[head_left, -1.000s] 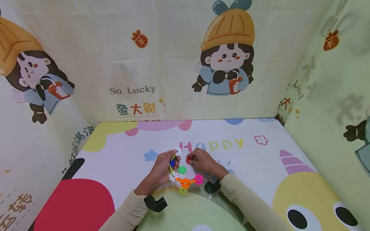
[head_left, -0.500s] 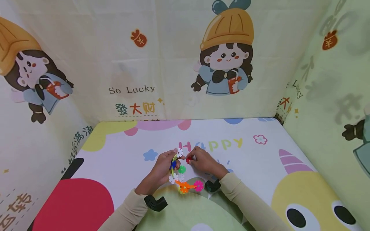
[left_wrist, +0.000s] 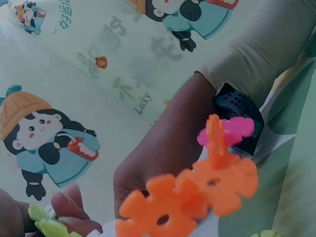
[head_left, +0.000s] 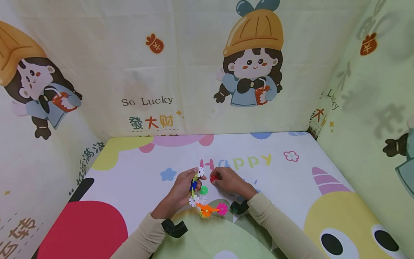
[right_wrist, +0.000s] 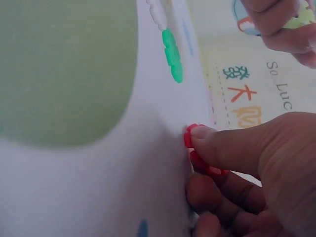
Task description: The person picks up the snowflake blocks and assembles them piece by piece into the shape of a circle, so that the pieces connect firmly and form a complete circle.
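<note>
My left hand (head_left: 182,187) grips a linked chain of notched plastic flower discs. A white disc (head_left: 201,172) tops it, a blue disc (head_left: 193,185) sits at the fingers, and another white disc (head_left: 193,200) hangs lower. Orange discs (left_wrist: 163,219) and a pink disc (head_left: 222,208) form the lower end. Just to the right, my right hand (head_left: 230,180) pinches red plastic (right_wrist: 188,138) between thumb and fingers; it looks like two red flower discs, partly covered by the fingertips. The hands are apart.
On the table, a green disc (head_left: 204,190) and a pale disc (head_left: 202,199) lie between the hands. A yellow disc (head_left: 204,215) shows partly behind the orange ones. Printed cloth walls (head_left: 194,72) close off the back and sides.
The chain's orange and pink end has dropped lower, now covering most of the yellow disc. My right hand has shifted slightly right with the red plastic, its fingers turned a little.
</note>
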`<state>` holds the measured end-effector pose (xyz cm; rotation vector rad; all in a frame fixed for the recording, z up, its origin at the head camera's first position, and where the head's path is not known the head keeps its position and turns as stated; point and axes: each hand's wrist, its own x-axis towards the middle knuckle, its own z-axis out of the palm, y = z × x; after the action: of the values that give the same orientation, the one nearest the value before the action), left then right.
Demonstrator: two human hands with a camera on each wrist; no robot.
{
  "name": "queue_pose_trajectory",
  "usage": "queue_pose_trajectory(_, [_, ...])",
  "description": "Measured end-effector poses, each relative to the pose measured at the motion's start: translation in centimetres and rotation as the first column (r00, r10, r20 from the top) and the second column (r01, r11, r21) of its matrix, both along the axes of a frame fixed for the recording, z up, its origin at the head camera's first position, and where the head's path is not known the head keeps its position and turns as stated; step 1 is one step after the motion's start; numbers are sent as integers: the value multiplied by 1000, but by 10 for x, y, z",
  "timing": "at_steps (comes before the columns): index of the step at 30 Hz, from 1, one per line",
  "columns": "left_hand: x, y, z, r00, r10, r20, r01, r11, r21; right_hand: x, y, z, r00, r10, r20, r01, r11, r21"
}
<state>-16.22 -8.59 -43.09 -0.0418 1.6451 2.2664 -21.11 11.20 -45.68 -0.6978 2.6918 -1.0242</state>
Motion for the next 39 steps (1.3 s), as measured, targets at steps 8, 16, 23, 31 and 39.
queue_pose_trajectory(8, [1, 1, -3, 1000, 0, -3, 0, 1000, -4, 0, 7, 11, 999, 45, 4, -44, 998, -46])
queue_pose_trajectory(16, [2, 1, -1, 1000, -18, 2, 18, 1000, -1, 1, 12, 25, 999, 31, -31, -37, 979, -201])
queue_pose_trajectory(23, [2, 4, -4, 999, -33, 25, 33, 999, 4, 3, 14, 34, 999, -38, 26, 44, 948, -316])
queue_pose_trajectory(31, [1, 7, -7, 998, -47, 32, 46, 999, 22, 3, 14, 32, 992, -1, 125, 50, 920, -388])
queue_pose_trajectory(39, [1, 8, -5, 997, -47, 63, 45, 998, 42, 7, 12, 33, 993, 23, 119, 25, 921, -388])
